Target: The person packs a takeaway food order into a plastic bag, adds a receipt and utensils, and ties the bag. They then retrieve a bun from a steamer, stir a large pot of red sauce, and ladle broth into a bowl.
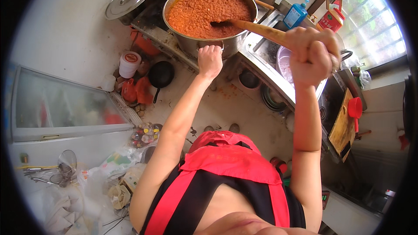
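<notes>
A large steel pot [192,42] stands on the stove ahead of me, filled with thick orange-red sauce [202,13]. My left hand [210,60] is closed around the metal loop handle [222,45] on the pot's near side. In my right hand [314,54] is the upper end of a long wooden handle [261,32], raised to the right of the pot. Its lower end goes down into the sauce near the right side, beside a dark hollow in the surface. The tool's head is hidden, so its kind cannot be told.
Right of the pot is a steel sink [258,47] holding a purple basin [283,65]. A blue pump bottle [295,14] stands behind it. A black frying pan [161,74] and white tubs [130,64] sit low at left, near a glass-topped chest freezer [65,99].
</notes>
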`<state>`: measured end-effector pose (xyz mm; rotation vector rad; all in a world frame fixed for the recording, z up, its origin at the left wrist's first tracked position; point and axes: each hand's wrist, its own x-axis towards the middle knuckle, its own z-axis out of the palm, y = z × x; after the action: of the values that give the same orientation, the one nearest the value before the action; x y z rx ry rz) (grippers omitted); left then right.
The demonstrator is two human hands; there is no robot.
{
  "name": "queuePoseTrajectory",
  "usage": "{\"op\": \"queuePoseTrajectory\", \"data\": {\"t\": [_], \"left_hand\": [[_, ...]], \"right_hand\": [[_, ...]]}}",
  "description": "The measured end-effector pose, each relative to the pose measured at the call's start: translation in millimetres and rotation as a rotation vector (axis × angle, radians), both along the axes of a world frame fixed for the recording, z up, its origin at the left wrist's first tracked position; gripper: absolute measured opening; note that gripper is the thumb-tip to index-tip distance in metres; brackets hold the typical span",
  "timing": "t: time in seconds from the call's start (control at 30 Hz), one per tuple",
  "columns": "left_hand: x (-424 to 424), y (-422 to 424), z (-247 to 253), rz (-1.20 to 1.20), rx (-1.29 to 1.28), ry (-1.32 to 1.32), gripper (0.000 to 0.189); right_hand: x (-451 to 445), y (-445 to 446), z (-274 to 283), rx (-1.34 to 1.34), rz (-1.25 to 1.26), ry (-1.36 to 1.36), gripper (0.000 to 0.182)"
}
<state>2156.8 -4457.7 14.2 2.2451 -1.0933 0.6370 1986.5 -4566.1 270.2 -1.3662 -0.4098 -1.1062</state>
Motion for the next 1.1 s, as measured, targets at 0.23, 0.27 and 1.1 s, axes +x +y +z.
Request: {"op": "queuePoseTrajectory", "data": {"t": [0.23, 0.27, 1.1], "left_hand": [[2.5, -8.6, 3.6, 0.010, -0.017, -0.028, 0.007], [1.8, -7.7, 4.6, -0.013, -0.007, 0.011, 0.008], [-0.6, -4.4, 8.5, 0.078, 0.000, -0.050, 0.007]], "right_hand": [[36.5, 17.9, -88.0, -0.316, -0.211, -0.021, 0.010], [36.0, 18.3, -98.8, -0.361, -0.211, 0.041, 0.007], [9.0, -15.1, -98.2, -0.318, -0.018, -0.089, 0.030]]}}
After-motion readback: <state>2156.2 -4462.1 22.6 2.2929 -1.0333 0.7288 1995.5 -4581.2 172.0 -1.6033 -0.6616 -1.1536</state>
